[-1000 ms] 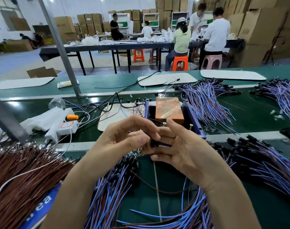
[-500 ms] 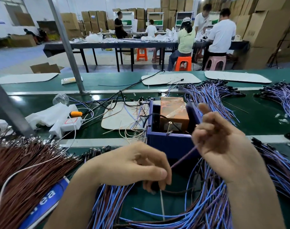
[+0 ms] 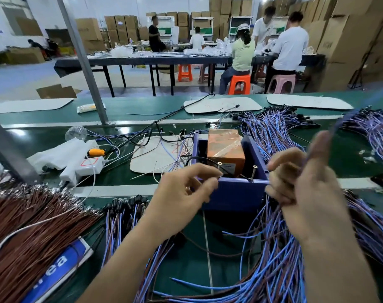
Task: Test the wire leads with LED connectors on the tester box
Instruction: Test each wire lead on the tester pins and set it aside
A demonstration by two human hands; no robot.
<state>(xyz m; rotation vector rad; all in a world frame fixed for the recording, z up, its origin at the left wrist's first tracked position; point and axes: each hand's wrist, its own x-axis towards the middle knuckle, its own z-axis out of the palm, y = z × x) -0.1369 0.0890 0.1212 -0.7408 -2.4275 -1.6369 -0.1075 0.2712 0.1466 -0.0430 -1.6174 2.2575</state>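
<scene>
Wire leads [image 3: 271,254], blue and purple with black connector ends, lie in a thick heap on the green table [image 3: 44,141], spilling out from under the right forearm toward the near edge.

Head view, the only one. Tester box [image 3: 234,193], a blue open-topped tray, sits straight ahead at the near strip of the table, just beyond both hands, probably so each lead can be brought to it without a reach. An orange block [image 3: 226,147] wrapped in clear tape fills its back half; two screws [image 3: 219,164] stand upright near the front wall, likely the contact posts for the bare wire ends.

Right hand [image 3: 299,182] is raised beside the box's right wall, fingers curled around one lead that runs up and away to the right. That lead is motion-smeared; its far end and connector can't be made out.

Left hand [image 3: 184,191] hovers at the box's front left corner, thumb and forefinger nearly pinched. Whether they grip anything, I cannot tell; a thin dark wire passes close by the fingertips.

Brown wires [image 3: 31,221] with bare metal tips are fanned out at far left, apart from the blue stock. More leads [image 3: 273,127] are piled behind the box. No lit LED is discernible. Lower frame cuts off both forearms.
</scene>
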